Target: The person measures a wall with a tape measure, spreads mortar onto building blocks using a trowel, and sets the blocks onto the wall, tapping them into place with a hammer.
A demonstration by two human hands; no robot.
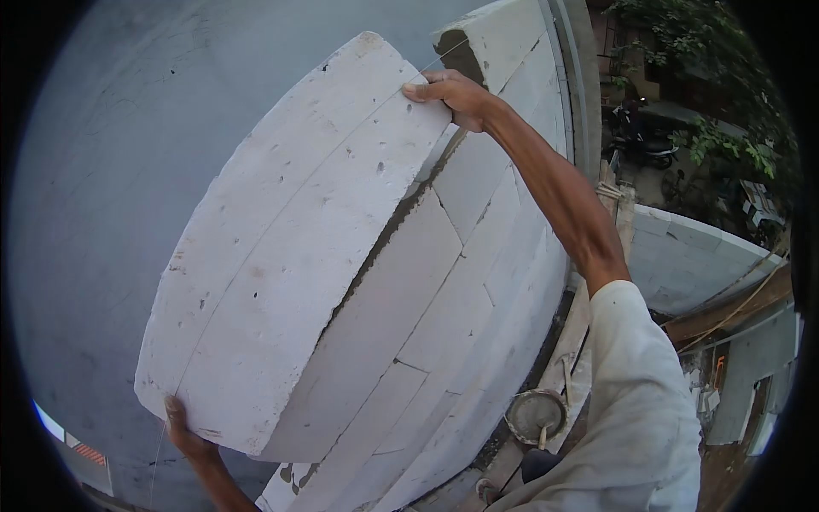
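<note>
A large white aerated concrete block (281, 230) fills the middle of the view, tilted in the picture, with small pits on its face. My left hand (186, 435) grips its lower left end, thumb on the face and other fingers hidden. At the upper right end, my right hand (448, 96) clasps the block's edge, thumb in front. A thin string (256, 241) runs across the block's face. The block lies along the top of a block wall (426, 264), with a dark, uneven gap between them. Whether it bears fully on the wall is hidden.
Beyond the gap at upper right stands another block (503, 43) with grey mortar on its end. A smooth grey wall (111, 213) rises behind. Below are a round mortar pan (537, 414) with a handled tool, planks, and a motorbike (644, 147) farther down.
</note>
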